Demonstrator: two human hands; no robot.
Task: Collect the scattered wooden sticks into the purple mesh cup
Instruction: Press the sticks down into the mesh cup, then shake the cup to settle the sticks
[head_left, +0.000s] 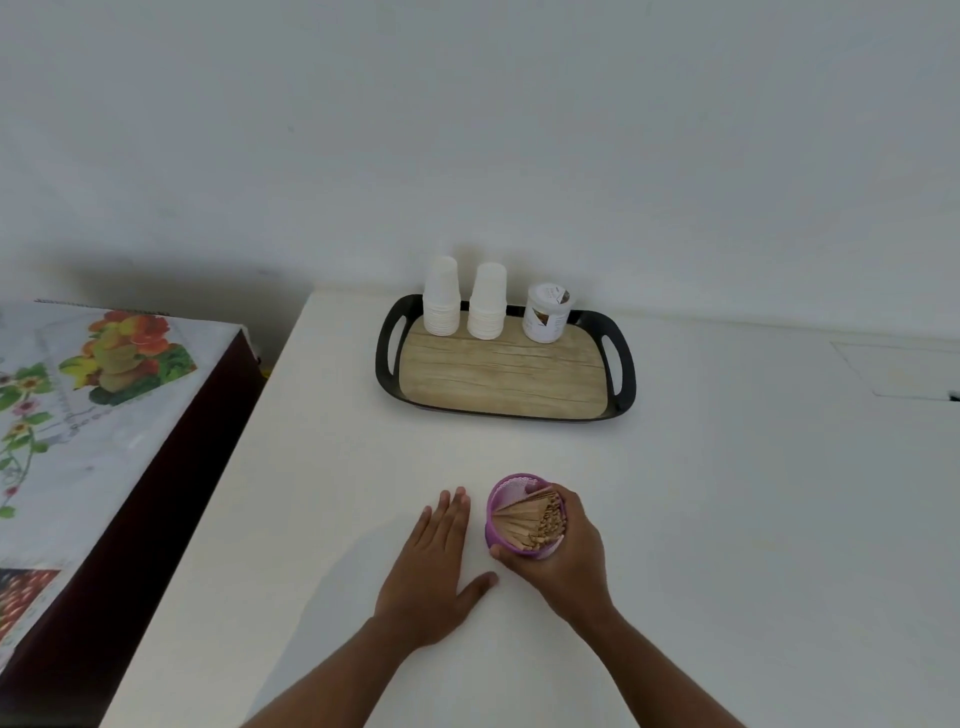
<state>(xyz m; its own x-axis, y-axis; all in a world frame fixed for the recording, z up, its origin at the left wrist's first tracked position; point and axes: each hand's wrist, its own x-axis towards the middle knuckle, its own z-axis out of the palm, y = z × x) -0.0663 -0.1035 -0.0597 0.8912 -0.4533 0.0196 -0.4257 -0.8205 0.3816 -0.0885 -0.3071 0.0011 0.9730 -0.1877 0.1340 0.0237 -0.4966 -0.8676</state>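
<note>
Near the front of the white worktop (727, 493), right hand (563, 556) wrapped around the purple mesh cup (511, 499): thumb on the near wall, fingers curled over the far right rim, grip closed on the cup. Cup stands on the worktop, upright or tilted slightly toward the camera; hard to say which. Wooden sticks (530, 522) packed inside as one bundle, ends showing at the mouth, leaning to the right side and leaving a gap of bare mesh at the upper left. Left hand (439, 566) just beside the cup, flat on the worktop, palm down, fingers spread, holding nothing. No loose sticks visible anywhere on the worktop, so collecting looks done or very nearly so; what seems left is settling the bundle and letting go. Farther back, a black-rimmed tray (506, 371) carries two stacks of white paper cups (441, 301) and a small white jar (545, 314). Hidden: the cup's right wall and base behind the hand, anything under the left palm, and the worktop beyond the frame edges. Jar label too small to read.
</note>
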